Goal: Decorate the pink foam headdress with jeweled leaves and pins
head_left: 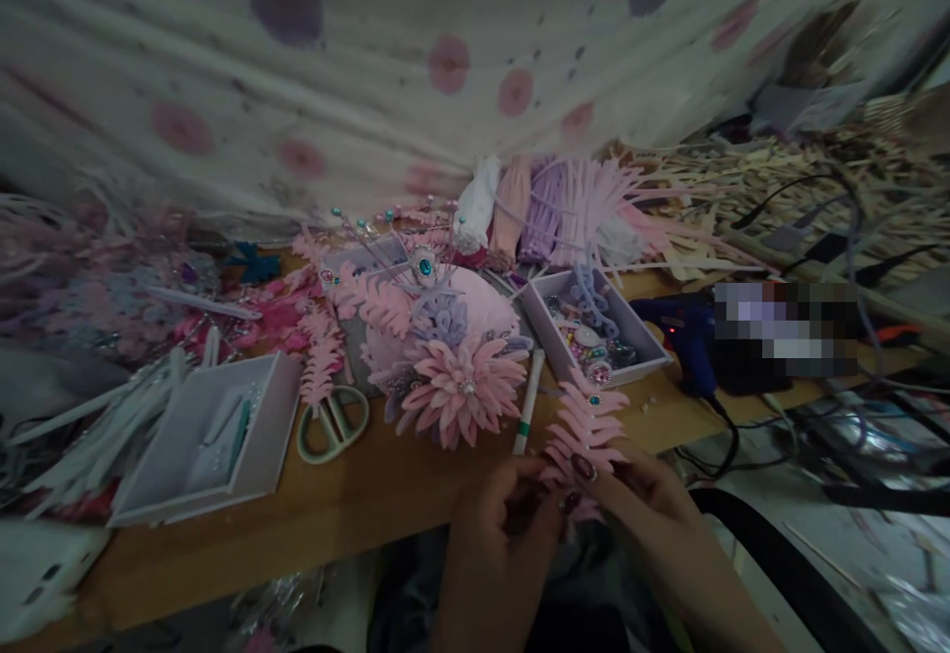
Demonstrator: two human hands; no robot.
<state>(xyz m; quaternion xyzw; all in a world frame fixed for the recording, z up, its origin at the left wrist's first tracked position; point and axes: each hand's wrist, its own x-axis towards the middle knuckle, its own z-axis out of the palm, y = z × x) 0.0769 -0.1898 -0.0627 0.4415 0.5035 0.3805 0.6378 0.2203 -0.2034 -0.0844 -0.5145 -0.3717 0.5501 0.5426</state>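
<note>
Between both hands, at the table's front edge, is a pink feather-shaped craft piece (pixel 583 416) with a blue-green gem near its top. My left hand (pixel 512 524) pinches its lower part from the left. From the right, my right hand (pixel 638 505) grips the same piece, thumb pressed on its front. The fingertips partly hide its lower end. Just beyond lie a large pink layered flower (pixel 466 391) and a white stick with a green band (pixel 528 401). A white box (pixel 649 351) of beads, gems and lilac loops stands behind the piece.
Green-handled scissors (pixel 332 425) lie left of the flower, beside a white tray (pixel 274 416). A blue glue gun (pixel 687 341) with a red light and cable sits at right. Bundled pipe cleaners (pixel 545 208) lie at the back, before a spotted curtain (pixel 371 69).
</note>
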